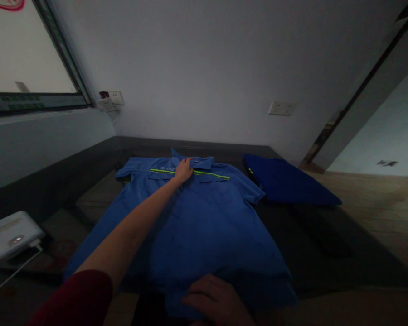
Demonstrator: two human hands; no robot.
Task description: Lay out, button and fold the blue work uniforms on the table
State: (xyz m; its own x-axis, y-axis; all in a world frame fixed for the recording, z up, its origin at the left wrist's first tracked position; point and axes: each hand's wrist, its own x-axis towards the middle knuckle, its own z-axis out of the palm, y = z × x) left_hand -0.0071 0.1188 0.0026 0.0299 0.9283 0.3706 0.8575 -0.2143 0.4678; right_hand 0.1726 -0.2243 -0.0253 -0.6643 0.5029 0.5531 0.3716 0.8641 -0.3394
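A blue short-sleeved work shirt (204,217) lies spread out front up, its collar toward the wall and its hem toward me. Across its chest run yellow-green piping and some pale lettering. My left hand (184,170) reaches over the shirt to the front opening just below the collar, its fingers closed on the cloth. Low in view, my right hand (217,299) is at the hem with bent fingers, closed on the cloth there; its fingertips are dim and partly hidden.
The shirt lies on a dark table (313,244). A folded darker blue garment (289,181) lies to its right. At the left is a white box-shaped device (15,235) with a cable (15,274). Wall sockets (282,108) are behind the table.
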